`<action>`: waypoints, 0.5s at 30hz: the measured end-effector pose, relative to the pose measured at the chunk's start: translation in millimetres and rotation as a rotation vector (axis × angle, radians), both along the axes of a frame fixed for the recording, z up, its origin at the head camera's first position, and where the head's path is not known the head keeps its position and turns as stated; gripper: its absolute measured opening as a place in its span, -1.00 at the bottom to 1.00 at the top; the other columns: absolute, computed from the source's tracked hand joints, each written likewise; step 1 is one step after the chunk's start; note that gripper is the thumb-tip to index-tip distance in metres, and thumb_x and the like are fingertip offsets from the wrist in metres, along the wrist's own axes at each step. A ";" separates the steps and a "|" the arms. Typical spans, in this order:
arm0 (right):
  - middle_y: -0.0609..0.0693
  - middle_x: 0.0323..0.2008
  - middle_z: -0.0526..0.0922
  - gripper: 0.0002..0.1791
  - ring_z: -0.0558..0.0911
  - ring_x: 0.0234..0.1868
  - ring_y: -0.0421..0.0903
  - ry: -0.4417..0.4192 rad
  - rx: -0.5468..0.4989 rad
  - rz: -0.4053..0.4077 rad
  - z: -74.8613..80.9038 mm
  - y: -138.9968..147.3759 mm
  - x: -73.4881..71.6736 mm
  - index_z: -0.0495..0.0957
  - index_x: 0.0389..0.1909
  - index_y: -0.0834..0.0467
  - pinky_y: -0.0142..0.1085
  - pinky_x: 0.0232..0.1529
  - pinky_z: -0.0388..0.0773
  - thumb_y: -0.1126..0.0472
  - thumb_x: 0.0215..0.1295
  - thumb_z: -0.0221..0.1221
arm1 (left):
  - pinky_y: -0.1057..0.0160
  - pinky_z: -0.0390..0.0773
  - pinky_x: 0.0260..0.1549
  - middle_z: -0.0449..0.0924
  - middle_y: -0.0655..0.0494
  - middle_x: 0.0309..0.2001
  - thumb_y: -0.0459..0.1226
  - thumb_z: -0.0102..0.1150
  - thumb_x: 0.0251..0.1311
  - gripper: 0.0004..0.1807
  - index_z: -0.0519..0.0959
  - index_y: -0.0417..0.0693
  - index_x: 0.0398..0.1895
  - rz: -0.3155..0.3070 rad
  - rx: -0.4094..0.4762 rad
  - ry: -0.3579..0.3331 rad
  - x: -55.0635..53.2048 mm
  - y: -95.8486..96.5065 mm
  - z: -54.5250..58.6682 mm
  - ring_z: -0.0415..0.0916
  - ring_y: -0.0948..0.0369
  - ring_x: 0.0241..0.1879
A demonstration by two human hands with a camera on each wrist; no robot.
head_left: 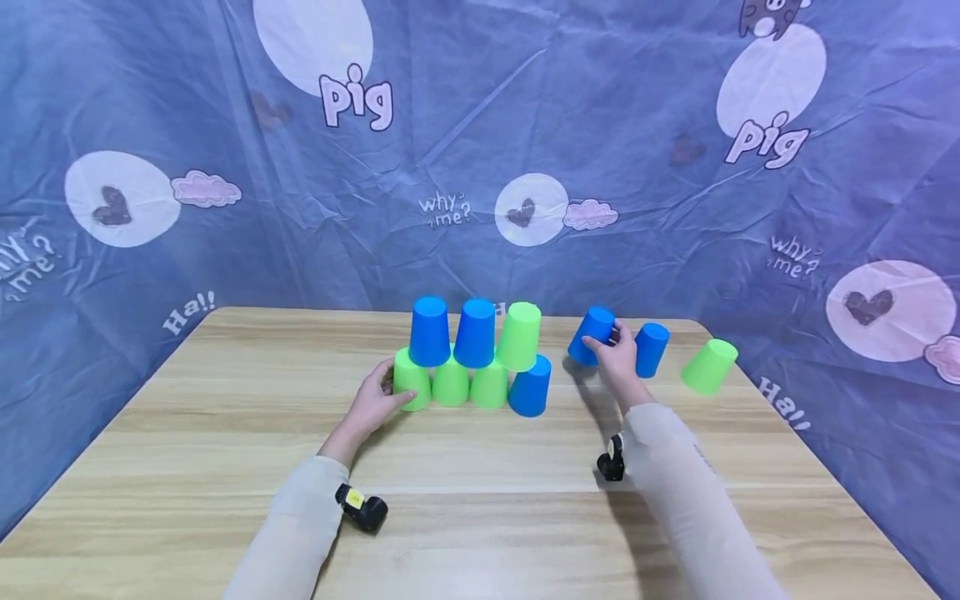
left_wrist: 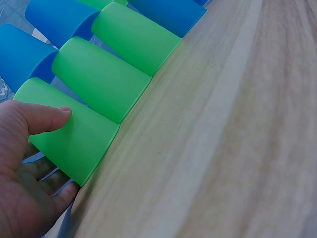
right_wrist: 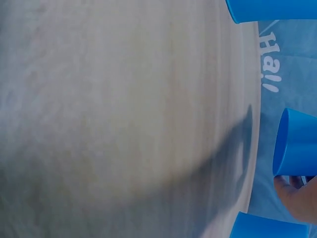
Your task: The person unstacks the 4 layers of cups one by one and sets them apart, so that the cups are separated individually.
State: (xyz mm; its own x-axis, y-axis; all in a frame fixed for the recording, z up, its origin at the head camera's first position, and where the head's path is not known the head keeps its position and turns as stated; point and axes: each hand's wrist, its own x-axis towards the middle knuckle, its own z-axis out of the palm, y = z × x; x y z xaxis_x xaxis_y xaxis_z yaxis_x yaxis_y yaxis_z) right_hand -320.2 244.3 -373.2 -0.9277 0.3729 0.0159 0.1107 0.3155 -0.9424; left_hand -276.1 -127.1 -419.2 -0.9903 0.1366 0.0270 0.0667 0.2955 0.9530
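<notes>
A two-level row of upside-down plastic cups stands on the table. Its bottom level has three green cups, the leftmost green cup (head_left: 410, 382) at the end, plus a blue cup (head_left: 530, 387) on the right. Two blue cups and a green cup (head_left: 519, 337) form the upper level. My left hand (head_left: 377, 395) holds the leftmost bottom cup, thumb across its front and fingers round the far side, as the left wrist view shows. To the right of the stack, my right hand (head_left: 618, 360) grips another blue cup (head_left: 591, 335), slightly tilted and raised above the table, its shadow below.
Just right of my right hand stands a blue cup (head_left: 652, 350), and farther right a green cup (head_left: 709, 367), both upside down. The wooden table (head_left: 480, 517) ends at a blue printed cloth (head_left: 465, 150) behind it.
</notes>
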 end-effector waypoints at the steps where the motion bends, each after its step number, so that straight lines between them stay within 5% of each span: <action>1: 0.26 0.40 0.10 -0.25 0.13 0.41 0.21 -0.004 -0.008 0.001 -0.9 0.2 -0.3 -0.02 0.41 0.20 0.10 0.40 0.10 0.21 0.28 0.12 | -0.05 0.17 0.36 0.17 -0.29 0.34 -0.40 0.16 0.13 -0.27 0.09 -0.27 0.36 0.000 0.001 -0.001 -0.1 -0.1 -0.2 0.13 -0.15 0.35; 15: 0.26 0.39 0.12 -0.27 0.13 0.41 0.19 0.027 -0.124 -0.036 -11.2 -2.6 -6.3 0.03 0.39 0.22 0.07 0.42 0.08 0.30 0.25 0.12 | -0.06 0.17 0.35 0.15 -0.30 0.35 -0.41 0.14 0.14 -0.27 0.09 -0.28 0.37 0.005 0.006 -0.005 0.4 0.0 0.3 0.11 -0.16 0.35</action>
State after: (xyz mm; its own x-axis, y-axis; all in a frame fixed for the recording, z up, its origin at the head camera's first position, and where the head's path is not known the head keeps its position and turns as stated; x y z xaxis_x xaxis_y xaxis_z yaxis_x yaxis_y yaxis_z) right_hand -326.5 241.6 -384.4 -0.9137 0.4063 -0.0070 0.0933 0.1931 -0.9767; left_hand -275.7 -127.2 -418.8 -0.9910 0.1317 0.0226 0.0603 0.2897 0.9552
